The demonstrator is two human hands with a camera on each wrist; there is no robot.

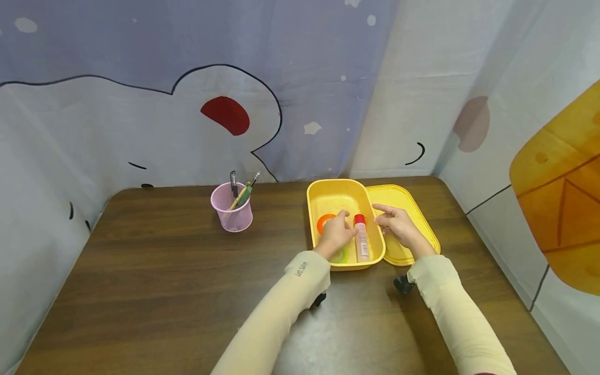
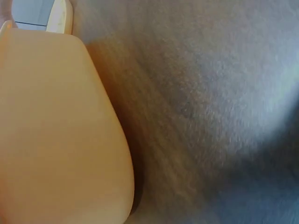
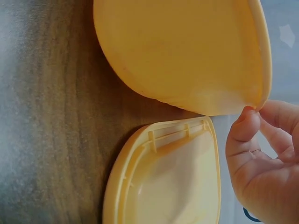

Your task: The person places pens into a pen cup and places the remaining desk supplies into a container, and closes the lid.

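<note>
A yellow plastic box [image 1: 337, 186] stands uncovered on the table. Inside lie an orange ring [image 1: 321, 222], a pale green ring [image 1: 341, 257] partly under the left wrist, and a pink tube with a red cap [image 1: 360, 219]. Over the box's inside is my left hand [image 1: 335, 233], thumb and fingers apart between the orange ring and the tube; nothing shows in its grasp. The left wrist view shows only the box's outer wall [image 2: 60, 126]. With thumb and index finger, my right hand [image 3: 266, 149] pinches the box's rim on the right side.
The yellow lid [image 1: 398, 195] lies flat on the table, right of the box and partly beneath the right hand. A pink cup [image 1: 236, 221] holding pens and a pencil stands to the left. Printed cloth [image 1: 319, 78] hangs behind the brown wooden table [image 1: 164, 281].
</note>
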